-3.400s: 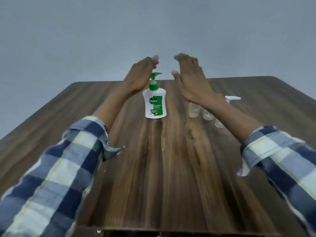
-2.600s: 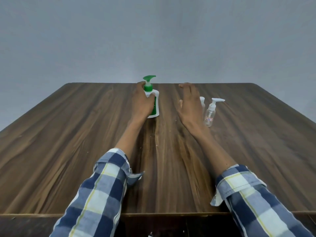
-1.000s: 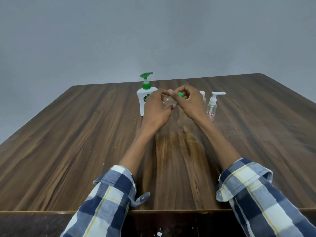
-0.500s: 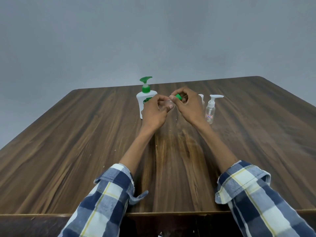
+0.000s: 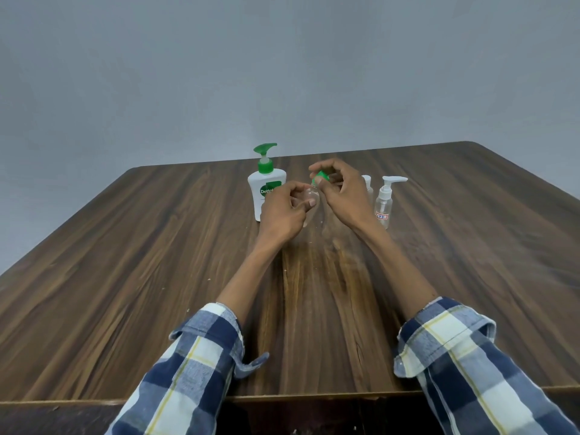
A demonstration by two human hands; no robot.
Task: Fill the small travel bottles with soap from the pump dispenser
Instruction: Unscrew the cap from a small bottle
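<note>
A white soap dispenser [image 5: 266, 186] with a green pump head stands upright at the far middle of the table. Just to its right, my left hand [image 5: 284, 211] grips a small clear travel bottle [image 5: 311, 197] above the table. My right hand [image 5: 342, 193] pinches the bottle's green cap [image 5: 320, 176] at its top. Behind my right hand stand two more small clear bottles: one with a white pump top [image 5: 385, 200] and a red-and-white label, and one [image 5: 367, 186] mostly hidden by my hand.
The wooden table [image 5: 125, 277] spreads wide on both sides, its near edge [image 5: 314, 398] below my checked sleeves. A plain grey wall rises behind the far edge.
Both hands left the table and the dispenser, took up a small clear bottle and met over it. In the last half second my right fingers shifted on the green cap.
</note>
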